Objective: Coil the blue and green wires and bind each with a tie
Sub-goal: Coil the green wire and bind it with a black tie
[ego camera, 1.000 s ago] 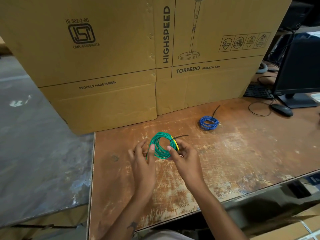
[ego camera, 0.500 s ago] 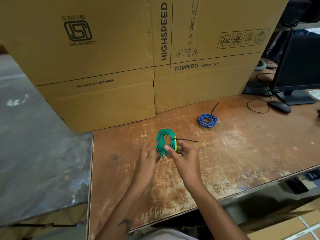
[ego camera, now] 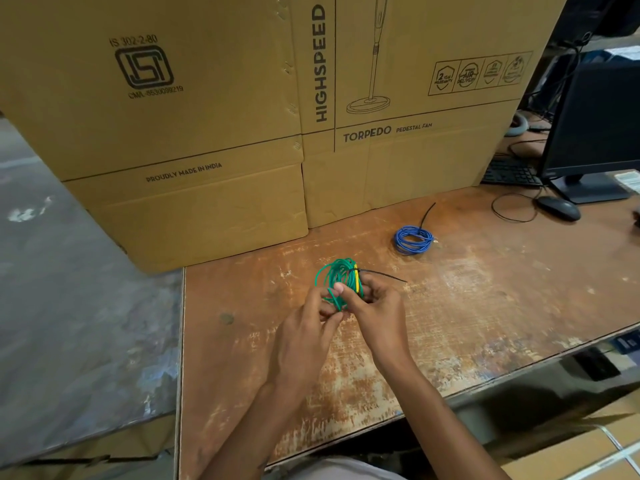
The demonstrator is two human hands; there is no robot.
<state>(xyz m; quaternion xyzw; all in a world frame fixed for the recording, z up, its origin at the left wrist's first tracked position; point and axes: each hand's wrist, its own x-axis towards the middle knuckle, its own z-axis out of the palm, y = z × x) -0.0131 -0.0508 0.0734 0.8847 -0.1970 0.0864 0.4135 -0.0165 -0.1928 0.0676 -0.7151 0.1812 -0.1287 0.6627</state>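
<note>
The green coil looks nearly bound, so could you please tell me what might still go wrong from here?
1. The green coil is pinched only at its lower edge by both hands, left hand and right hand; loose turns may spring out if the grip slackens.
2. The tie has a long tail sticking out sideways; it may not be pulled tight yet and could snag.
3. The blue coil lies close by and could be knocked.
</note>
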